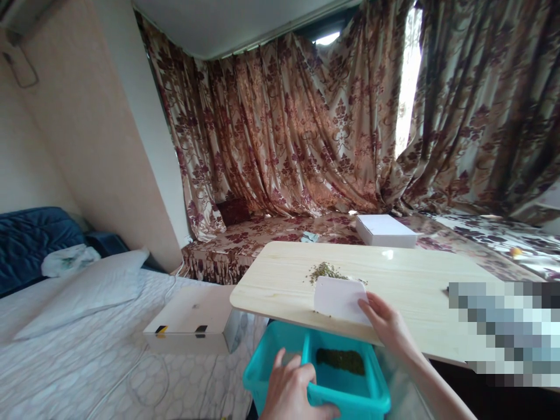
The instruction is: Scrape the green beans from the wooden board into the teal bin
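Greenish dried flakes [324,270]: heaped beside our flat white rounded-corner sheet [339,298]
Right hand [385,317]: pinching the sheet
Left hand [293,388]: we grip the turquoise two-compartment plastic bin [378,382]

So you've got the turquoise two-compartment plastic bin [258,361] right in front of you, below the near edge of the pale wood-grain rectangular tabletop [415,280]. The loose green-brown dried-leaf heap [324,271] is on that, behind the thin white rectangular sheet [336,296]. Left of your bin: flat white rectangular box [192,315], on the white quilted bed [87,361].
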The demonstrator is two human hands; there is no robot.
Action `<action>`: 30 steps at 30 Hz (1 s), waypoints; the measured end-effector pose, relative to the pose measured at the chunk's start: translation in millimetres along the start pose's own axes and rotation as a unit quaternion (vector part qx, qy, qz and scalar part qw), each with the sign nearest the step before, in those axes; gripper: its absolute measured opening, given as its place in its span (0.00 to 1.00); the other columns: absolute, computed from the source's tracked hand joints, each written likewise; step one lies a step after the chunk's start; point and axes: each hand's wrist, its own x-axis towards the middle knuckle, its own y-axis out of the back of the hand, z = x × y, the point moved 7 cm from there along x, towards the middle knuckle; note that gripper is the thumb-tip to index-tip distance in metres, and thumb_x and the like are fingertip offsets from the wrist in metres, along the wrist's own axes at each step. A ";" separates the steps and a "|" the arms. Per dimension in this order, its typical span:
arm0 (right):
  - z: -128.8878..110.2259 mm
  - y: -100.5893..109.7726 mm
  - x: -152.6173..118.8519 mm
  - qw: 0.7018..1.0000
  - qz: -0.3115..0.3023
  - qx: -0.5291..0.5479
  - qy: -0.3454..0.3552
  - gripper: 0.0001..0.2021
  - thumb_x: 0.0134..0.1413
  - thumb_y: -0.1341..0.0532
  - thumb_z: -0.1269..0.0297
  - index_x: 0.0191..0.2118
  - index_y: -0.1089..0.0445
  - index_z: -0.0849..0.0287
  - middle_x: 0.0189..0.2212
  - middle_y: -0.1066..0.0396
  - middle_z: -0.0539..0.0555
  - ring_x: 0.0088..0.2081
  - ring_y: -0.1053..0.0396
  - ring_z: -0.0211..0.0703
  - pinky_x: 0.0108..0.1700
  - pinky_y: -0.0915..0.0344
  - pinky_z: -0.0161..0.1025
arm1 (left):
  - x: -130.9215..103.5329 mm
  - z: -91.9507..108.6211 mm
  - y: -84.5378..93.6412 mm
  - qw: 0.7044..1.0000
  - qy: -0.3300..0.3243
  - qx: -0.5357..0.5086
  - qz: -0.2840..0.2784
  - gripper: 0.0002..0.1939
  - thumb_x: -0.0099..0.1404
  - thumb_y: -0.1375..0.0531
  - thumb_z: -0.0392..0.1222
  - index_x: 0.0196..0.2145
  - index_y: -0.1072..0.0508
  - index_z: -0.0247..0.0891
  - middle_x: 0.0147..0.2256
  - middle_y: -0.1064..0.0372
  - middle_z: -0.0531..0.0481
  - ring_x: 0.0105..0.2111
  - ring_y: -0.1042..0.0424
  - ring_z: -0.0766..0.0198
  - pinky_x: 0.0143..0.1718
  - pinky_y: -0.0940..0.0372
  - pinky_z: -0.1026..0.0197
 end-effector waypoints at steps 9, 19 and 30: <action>2.7 18.4 -8.0 0.999 0.051 -0.008 0.008 0.19 0.40 0.34 0.42 0.30 0.23 0.53 0.30 0.19 0.56 0.35 0.21 0.56 0.36 0.22 0.45 | -3.1 4.9 9.5 1.000 0.000 0.002 0.003 0.18 0.43 0.28 0.51 0.23 0.31 0.42 0.31 0.32 0.54 0.41 0.29 0.55 0.64 0.54 0.45; 15.0 26.9 -18.7 0.998 0.041 0.025 -0.048 0.17 0.38 0.31 0.49 0.33 0.23 0.54 0.33 0.18 0.55 0.38 0.21 0.56 0.40 0.23 0.44 | -4.6 4.6 15.1 1.000 0.006 0.011 0.003 0.17 0.45 0.28 0.51 0.23 0.31 0.42 0.29 0.33 0.56 0.37 0.29 0.57 0.63 0.53 0.44; 8.9 14.5 -18.8 0.999 0.010 0.021 -0.038 0.18 0.40 0.32 0.45 0.31 0.24 0.54 0.31 0.19 0.56 0.37 0.22 0.54 0.39 0.24 0.43 | -7.3 6.9 25.4 1.000 -0.010 0.006 0.005 0.18 0.46 0.28 0.52 0.24 0.31 0.42 0.29 0.33 0.57 0.35 0.30 0.59 0.62 0.52 0.44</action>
